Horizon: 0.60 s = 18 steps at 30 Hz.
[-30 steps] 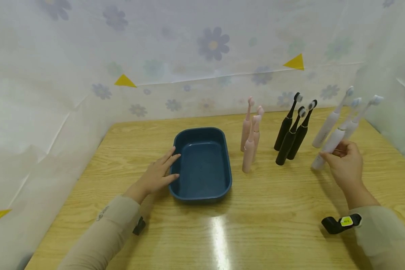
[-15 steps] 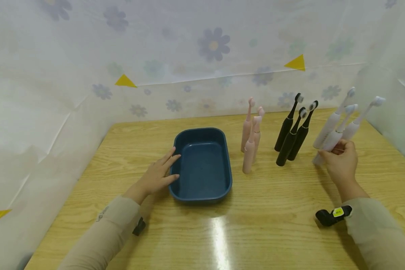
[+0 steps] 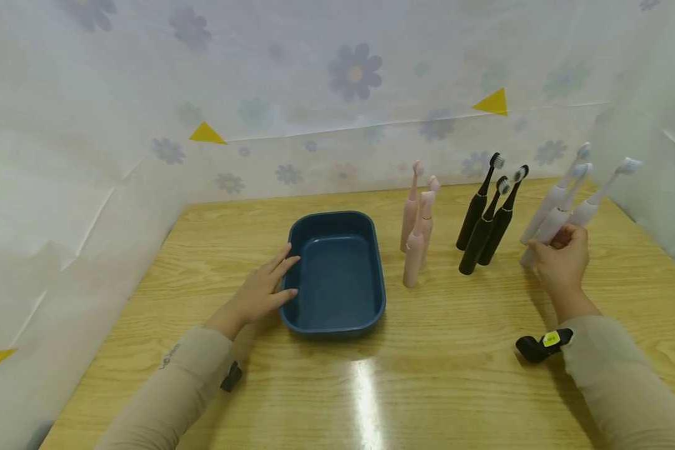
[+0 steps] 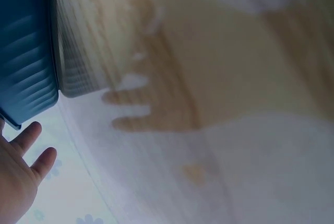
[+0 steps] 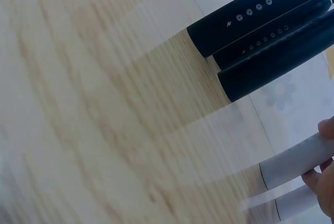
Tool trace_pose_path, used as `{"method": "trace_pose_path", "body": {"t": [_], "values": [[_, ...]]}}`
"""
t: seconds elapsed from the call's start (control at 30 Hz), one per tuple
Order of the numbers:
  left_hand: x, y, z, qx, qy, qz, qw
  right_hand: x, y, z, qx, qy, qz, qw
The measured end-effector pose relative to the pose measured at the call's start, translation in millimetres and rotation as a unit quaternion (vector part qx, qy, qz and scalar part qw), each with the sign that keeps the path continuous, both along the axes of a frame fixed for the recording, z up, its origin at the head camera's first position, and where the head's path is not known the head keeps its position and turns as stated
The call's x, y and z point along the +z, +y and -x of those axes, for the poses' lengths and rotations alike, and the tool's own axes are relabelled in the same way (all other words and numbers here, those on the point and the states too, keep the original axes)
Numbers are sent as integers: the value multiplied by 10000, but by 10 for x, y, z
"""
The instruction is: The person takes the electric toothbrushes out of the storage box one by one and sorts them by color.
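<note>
My right hand pinches the handle of a white electric toothbrush between thumb and fingers. Its base is at or close to the tabletop; I cannot tell whether it touches. Two more white electric toothbrushes stand close behind, one at the back and one to the right. The right wrist view shows the gripped white handle and part of the hand. My left hand rests on the left rim of a dark blue plastic tub, fingers extended. The left wrist view catches the tub's side.
Three black electric toothbrushes stand upright left of the white ones. Further left, beside the tub, are three pink electric toothbrushes. The wooden table meets a flower-patterned sheet at the back.
My right hand has shifted away from me and slightly left with the white electric toothbrush, nearer to the other white ones. My left hand and the tub have stayed in place.
</note>
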<state>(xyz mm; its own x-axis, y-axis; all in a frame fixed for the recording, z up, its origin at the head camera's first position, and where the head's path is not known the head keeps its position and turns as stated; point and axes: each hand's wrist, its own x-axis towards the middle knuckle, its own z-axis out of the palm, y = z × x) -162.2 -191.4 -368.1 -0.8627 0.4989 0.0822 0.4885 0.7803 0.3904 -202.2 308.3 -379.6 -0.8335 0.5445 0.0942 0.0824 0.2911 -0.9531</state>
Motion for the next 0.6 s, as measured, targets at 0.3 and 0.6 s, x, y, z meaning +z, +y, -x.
{"method": "trace_pose_path", "body": {"t": [0.3, 0.6], "values": [[0, 6, -6, 7, -4, -22, 10000, 105, -104, -70, -42, 31, 214, 9998], [23, 3, -1, -32, -76, -22, 10000, 66, -64, -53, -135, -37, 312, 9994]]}}
